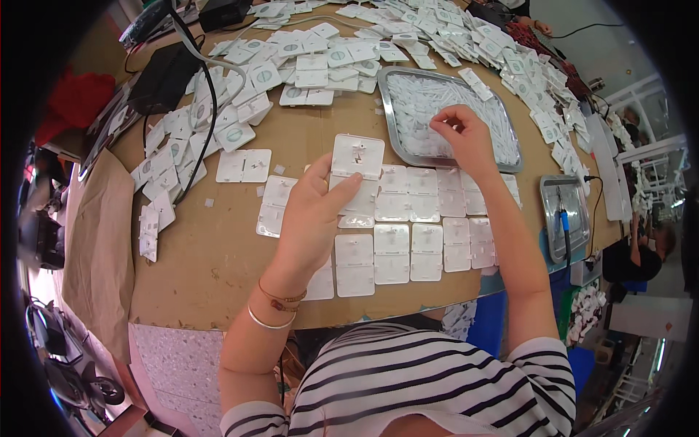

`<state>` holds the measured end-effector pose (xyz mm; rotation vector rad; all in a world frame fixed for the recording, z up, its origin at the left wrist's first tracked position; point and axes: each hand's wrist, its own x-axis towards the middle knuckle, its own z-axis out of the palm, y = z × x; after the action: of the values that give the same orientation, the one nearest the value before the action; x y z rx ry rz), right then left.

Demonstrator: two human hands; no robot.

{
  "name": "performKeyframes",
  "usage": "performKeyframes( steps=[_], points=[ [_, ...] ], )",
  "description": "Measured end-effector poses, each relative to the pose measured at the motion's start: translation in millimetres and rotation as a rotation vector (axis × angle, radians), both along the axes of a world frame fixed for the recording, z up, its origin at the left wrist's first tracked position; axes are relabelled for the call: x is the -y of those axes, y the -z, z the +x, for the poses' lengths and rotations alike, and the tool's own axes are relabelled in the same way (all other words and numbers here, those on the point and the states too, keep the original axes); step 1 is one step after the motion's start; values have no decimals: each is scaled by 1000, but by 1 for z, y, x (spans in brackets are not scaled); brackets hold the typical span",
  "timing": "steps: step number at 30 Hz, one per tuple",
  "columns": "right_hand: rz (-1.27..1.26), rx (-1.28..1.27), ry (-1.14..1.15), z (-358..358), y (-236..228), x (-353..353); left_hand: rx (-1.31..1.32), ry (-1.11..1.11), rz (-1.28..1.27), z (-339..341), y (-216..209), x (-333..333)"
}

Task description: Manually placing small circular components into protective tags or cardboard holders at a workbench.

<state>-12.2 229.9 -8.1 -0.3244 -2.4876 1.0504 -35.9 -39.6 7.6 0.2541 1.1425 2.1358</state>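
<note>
My left hand (314, 204) grips a white hinged plastic panel (368, 151), thumb on its face and fingers beneath. The panel is held above rows of similar white panels (392, 255) laid face-up on the table. Over a metal tray (387, 120) heaped with small clear-white plastic pieces (419, 109), my right hand (466, 138) has thumb and fingertips pinched together. Whatever sits in that pinch, if anything, is too small to make out. One lone panel (244, 166) lies to the left of my left hand.
Loose piles of white panels (320, 69) spread across the table's far side. A black box (166, 76) with cables stands at the far left. At the right, a smaller metal tray (547, 218) holds a blue-handled tool (564, 222) with a cord. Brown cardboard (218, 269) covers the tabletop.
</note>
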Motion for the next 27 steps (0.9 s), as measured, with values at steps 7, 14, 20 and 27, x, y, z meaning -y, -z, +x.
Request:
performKeyframes(
  steps=[7,14,20,27],
  points=[
    [137,-220,-45,21,-13,17,-21,43,-9,4,-2,-2],
    [721,-784,-362,59,-47,53,-25,52,-11,9,-1,-3],
    [791,-796,-430,68,-55,65,-36,89,9,13,-4,-2],
    [-314,-307,-175,73,-31,114,-107,66,-8,16,0,-5]
  ],
)
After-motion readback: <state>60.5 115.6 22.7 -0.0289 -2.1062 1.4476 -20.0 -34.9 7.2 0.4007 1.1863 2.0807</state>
